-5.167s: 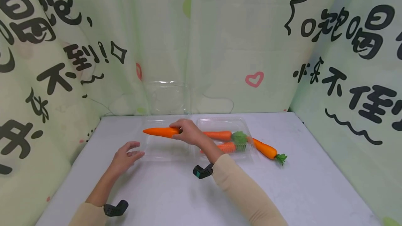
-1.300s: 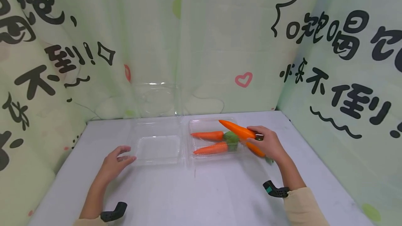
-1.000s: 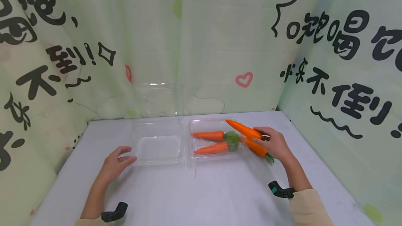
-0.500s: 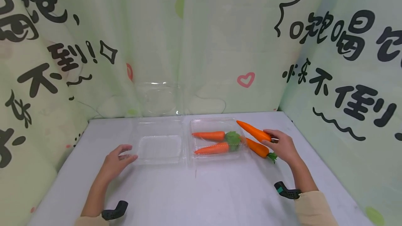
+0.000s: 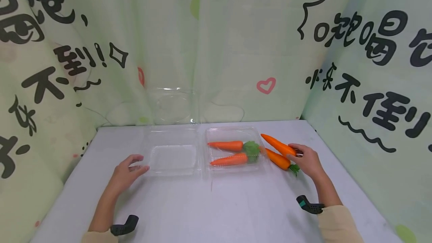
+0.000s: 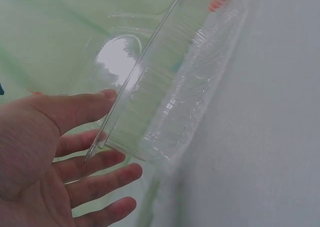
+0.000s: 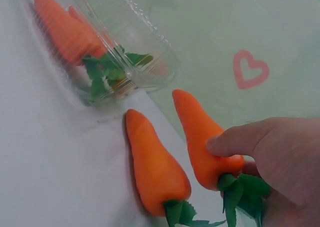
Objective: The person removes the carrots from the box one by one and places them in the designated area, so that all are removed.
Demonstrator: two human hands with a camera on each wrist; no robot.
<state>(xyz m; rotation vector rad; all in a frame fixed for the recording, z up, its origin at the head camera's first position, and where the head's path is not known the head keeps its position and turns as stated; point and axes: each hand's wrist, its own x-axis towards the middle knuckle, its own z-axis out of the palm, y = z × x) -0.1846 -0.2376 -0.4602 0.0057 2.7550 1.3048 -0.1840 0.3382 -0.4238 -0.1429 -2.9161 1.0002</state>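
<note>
1. Orange carrot (image 5: 277,145) (image 7: 202,137), held at its thick, leafy end by the right hand (image 5: 308,160) (image 7: 280,162); the thumb (image 7: 235,139) presses on its upper side and the other fingers curl beneath. It lies on the far right part of the white table (image 5: 236,205), pointed tip toward the back wall.
2. Second carrot (image 5: 278,159) (image 7: 155,167), lying on the table just beside the held one and on its nearer side, roughly parallel; the right wrist view shows a narrow gap between the two. Its green top (image 5: 294,168) lies close to the right hand; whether they touch cannot be told.
3. Closed clear plastic box (image 5: 236,132) (image 7: 150,52), standing to the left of both loose carrots, with two more carrots (image 5: 227,145) (image 5: 229,159) inside, tips pointing left and green tops (image 5: 251,150) at the right end.
4. Open clear plastic box (image 5: 173,158) (image 6: 170,122), standing beside the closed one on its left; its lid (image 5: 173,104) stands upright against the back curtain.
5. Left hand (image 5: 126,171) (image 6: 55,157), lying flat with fingers relaxed and spread, gripping nothing; its thumb (image 6: 75,109) touches the near left corner of the open box's rim.
6. Pale green curtain (image 5: 216,48), printed with black characters and a pink heart (image 5: 266,85) (image 7: 250,67), enclosing the table on three sides.
</note>
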